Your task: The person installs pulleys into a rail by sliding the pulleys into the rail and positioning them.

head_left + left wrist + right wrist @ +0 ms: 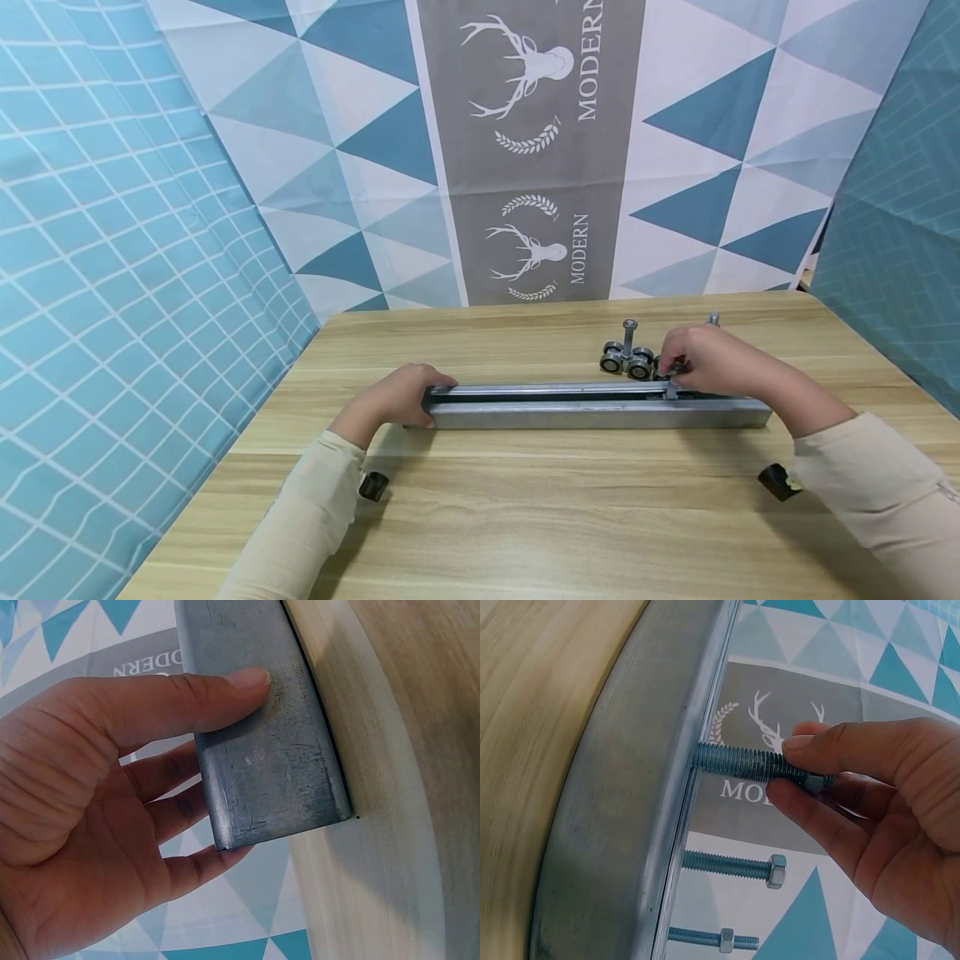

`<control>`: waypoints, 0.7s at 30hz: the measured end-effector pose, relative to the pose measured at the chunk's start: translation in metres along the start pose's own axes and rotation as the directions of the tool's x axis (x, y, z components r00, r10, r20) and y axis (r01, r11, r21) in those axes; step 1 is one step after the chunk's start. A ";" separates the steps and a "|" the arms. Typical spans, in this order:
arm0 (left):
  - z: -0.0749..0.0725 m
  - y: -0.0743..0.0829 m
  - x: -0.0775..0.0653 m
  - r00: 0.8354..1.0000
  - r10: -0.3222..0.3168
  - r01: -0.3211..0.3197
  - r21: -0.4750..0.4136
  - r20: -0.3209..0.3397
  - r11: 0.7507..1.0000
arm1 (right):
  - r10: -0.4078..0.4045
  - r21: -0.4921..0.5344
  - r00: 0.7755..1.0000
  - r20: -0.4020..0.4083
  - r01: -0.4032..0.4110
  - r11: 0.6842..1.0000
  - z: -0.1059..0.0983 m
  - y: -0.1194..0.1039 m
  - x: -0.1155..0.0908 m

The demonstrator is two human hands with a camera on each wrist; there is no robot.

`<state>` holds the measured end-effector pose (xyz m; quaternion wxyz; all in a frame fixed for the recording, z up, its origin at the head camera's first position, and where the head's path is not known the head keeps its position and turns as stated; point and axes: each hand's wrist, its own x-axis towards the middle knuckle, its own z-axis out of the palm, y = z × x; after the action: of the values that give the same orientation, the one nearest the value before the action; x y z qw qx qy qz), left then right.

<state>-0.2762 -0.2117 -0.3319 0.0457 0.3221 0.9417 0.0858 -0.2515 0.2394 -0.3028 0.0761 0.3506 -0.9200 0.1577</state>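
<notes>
Left side cloth: pale blue with a white grid (97, 233), beside the tabletop (570, 517).
Left sleeve: cream (300, 517), reaching in from the lower edge.
Left hand: (401, 396) grips the rail's left end, thumb on the near face, fingers round the far side.
Metal rail: (570, 414) long, grey, lying crosswise on the tabletop with a slot along its top; scuffs show on its left end.
Backdrop: triangles in blue and white, with a grey middle band (540, 179) bearing white deer heads and "MODERN".
Roller trolley: (628, 354) on the tabletop behind the rail, left of the right hand, wheels down, bolt upright.
Threaded stem: (739, 761) upright at the rail's slot towards its right end, a nut near its tip; its lower end is hidden.
Right hand: (716, 358) pinches that stem between thumb and fingers.
Other bolts: a hex-headed one (727, 866) and a thinner one with a nut (705, 935), both projecting above the rail's edge in the right wrist view.
Right sleeve: cream (877, 492).
</notes>
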 end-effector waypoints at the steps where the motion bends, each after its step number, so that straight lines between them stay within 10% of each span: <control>1: 0.000 0.000 0.000 1.000 -0.001 0.001 0.000 0.000 1.000 | -0.003 0.000 1.000 0.000 0.003 1.000 0.000 -0.001 0.001; 21: 0.000 0.001 0.000 1.000 -0.005 0.005 -0.004 -0.001 1.000 | -0.039 -0.018 0.999 -0.012 0.038 0.999 0.007 -0.013 0.014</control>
<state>-0.2752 -0.2110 -0.3311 0.0460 0.3198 0.9423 0.0875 -0.2538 0.2192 -0.3031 0.0881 0.3666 -0.9139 0.1502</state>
